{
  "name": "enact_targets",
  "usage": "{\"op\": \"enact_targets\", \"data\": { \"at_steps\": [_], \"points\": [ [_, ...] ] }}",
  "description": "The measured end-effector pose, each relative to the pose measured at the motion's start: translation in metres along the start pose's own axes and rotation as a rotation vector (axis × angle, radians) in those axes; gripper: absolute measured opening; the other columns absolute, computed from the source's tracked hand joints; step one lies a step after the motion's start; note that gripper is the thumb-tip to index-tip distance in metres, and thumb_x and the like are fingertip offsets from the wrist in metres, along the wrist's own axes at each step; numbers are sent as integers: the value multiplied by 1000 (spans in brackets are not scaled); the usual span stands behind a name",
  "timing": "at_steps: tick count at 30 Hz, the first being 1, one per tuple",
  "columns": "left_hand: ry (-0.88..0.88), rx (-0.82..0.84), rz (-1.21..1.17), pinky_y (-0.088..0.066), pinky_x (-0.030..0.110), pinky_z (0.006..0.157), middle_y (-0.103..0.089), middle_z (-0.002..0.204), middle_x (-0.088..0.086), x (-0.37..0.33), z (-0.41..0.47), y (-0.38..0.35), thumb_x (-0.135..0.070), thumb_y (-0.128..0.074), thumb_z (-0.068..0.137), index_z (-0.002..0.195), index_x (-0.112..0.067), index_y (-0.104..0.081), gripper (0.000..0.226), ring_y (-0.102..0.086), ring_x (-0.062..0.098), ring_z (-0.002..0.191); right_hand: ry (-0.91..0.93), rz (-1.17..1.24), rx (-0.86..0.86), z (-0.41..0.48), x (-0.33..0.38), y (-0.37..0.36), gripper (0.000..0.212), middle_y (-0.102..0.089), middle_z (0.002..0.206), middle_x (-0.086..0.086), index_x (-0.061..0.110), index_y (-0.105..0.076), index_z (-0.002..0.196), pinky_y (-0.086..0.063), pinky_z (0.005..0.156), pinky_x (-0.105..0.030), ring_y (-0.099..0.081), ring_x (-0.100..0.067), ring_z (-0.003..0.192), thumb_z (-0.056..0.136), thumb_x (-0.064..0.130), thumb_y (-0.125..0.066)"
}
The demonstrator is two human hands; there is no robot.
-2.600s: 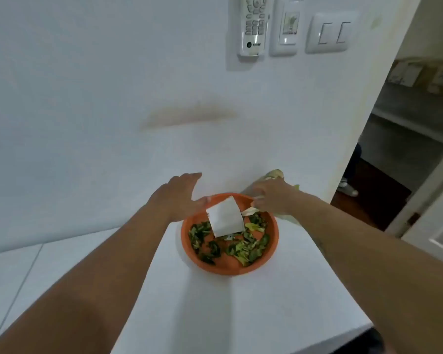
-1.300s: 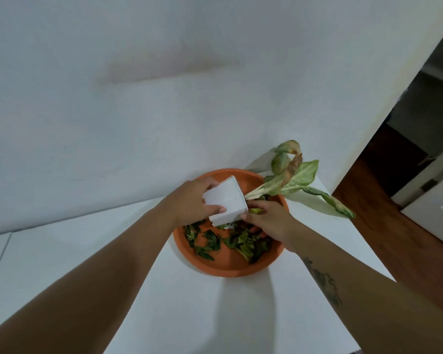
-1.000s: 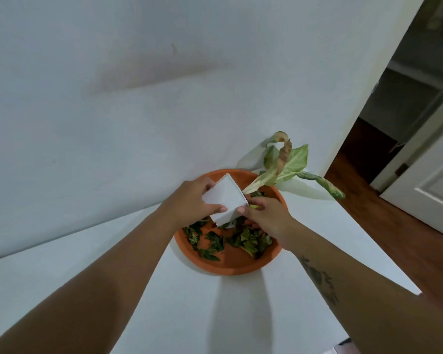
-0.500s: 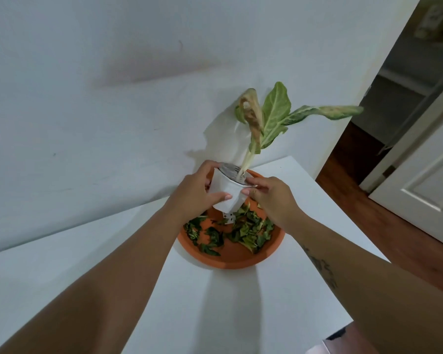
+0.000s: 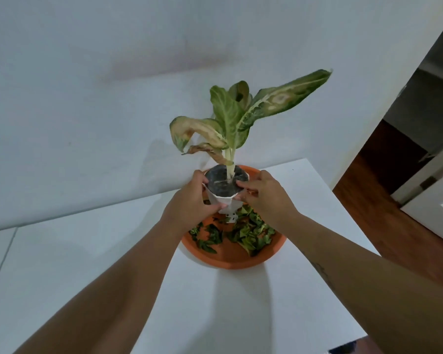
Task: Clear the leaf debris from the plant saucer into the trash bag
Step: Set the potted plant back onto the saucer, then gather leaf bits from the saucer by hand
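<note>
While green leaf scraps [image 5: 248, 236] lie in the round orange saucer [image 5: 230, 261] mid-frame, the white plastic pot [image 5: 225, 203] is gripped upright by left hand [image 5: 189, 208] and right hand [image 5: 266, 200], fingers curled round it.

Both hands wrap the white pot [image 5: 228, 205]: the left hand [image 5: 189, 208] covers its 9 o'clock side and the right hand [image 5: 264, 198] its 3 o'clock side, so little wall shows. Whether its base touches the orange saucer [image 5: 230, 263] I cannot tell. The saucer's rim from 10 to 2 o'clock lies behind them, as do some leaf scraps [image 5: 251, 235]. Both forearms run off the bottom edge, and the door [image 5: 440, 195] at 3 o'clock is cut off.
</note>
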State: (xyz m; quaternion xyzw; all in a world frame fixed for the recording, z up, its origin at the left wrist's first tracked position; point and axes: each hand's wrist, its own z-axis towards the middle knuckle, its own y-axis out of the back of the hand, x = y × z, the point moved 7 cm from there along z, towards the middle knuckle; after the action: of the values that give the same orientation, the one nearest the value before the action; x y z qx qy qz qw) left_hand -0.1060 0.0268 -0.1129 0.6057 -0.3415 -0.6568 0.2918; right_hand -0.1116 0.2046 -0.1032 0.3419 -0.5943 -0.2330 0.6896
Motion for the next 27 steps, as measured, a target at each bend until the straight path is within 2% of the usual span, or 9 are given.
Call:
{"op": "enact_targets", "data": {
  "at_steps": [3, 6, 10, 12, 14, 16, 18, 21, 27],
  "points": [
    [44, -4, 18, -53, 38, 69, -68, 99, -8, 4, -5, -2, -52, -78, 67, 100, -33, -30, 61, -66, 16, 87, 45, 94, 13, -2, -6, -7, 37, -55, 112, -6, 17, -68, 120, -51, 93, -37, -58, -20, 101, 84, 25, -70],
    [74, -34, 15, -49, 34, 66, -66, 100, -9, -2, -9, -3, -48, -78, 69, 100, -32, -29, 61, -64, 16, 87, 130, 19, 18, -5, -9, -4, 36, -54, 111, -5, 18, -66, 123, -50, 90, -29, -52, -10, 92, 87, 24, -67],
    [197, -104, -119, -53, 39, 77, -58, 102, -8, -1, -22, -9, -48, -84, 65, 105, -30, -28, 71, -61, 16, 91, 114, 113, -18, -4, -29, 6, 22, -59, 104, 4, 23, -59, 107, -48, 84, -26, -57, -10, 92, 85, 25, -63],
    [276, -161, -96, -52, 39, 81, -53, 106, -4, 2, -33, -13, -55, -85, 57, 109, -25, -31, 80, -56, 20, 100, 93, -13, 40, -1, -39, 1, 23, -58, 101, 2, 22, -56, 101, -47, 83, -29, -55, -15, 97, 82, 33, -62],
    [337, -64, 77, -48, 41, 94, -47, 128, 3, 6, -41, -25, -66, -81, 53, 126, -19, -33, 99, -45, 23, 122, 108, -244, 159, 0, -40, -13, 49, -54, 118, -5, 19, -54, 115, -41, 100, -36, -47, -25, 118, 77, 50, -61],
    [385, 79, 244, -36, 46, 111, -28, 154, 8, 10, -47, -42, -76, -72, 54, 148, -14, -17, 125, -22, 26, 144, 114, -381, 308, -4, -41, -28, 85, -37, 145, -10, 18, -37, 139, -23, 117, -46, -25, -34, 140, 72, 68, -56],
    [423, 188, 350, -22, 48, 119, -8, 164, 9, 10, -51, -58, -83, -61, 58, 154, -17, -2, 131, -5, 29, 151, 87, -435, 419, -8, -48, -41, 102, -16, 159, -9, 18, -17, 150, -11, 120, -49, -6, -36, 148, 73, 73, -51],
    [427, 300, 450, -19, 49, 118, -3, 164, 11, 2, -53, -73, -80, -55, 68, 155, -22, -6, 115, -6, 35, 149, 143, -513, 475, -20, -49, -47, 89, -8, 162, -10, 21, -15, 152, -12, 119, -50, -4, -36, 148, 82, 66, -45],
    [192, 211, 407, -41, 43, 105, -41, 144, 0, -21, -62, -75, -51, -63, 76, 139, -26, -42, 71, -34, 26, 134, 342, -347, 528, -35, -39, -34, 37, -48, 137, 0, 31, -57, 128, -39, 104, -42, -41, -28, 126, 92, 37, -49]
  ]
}}
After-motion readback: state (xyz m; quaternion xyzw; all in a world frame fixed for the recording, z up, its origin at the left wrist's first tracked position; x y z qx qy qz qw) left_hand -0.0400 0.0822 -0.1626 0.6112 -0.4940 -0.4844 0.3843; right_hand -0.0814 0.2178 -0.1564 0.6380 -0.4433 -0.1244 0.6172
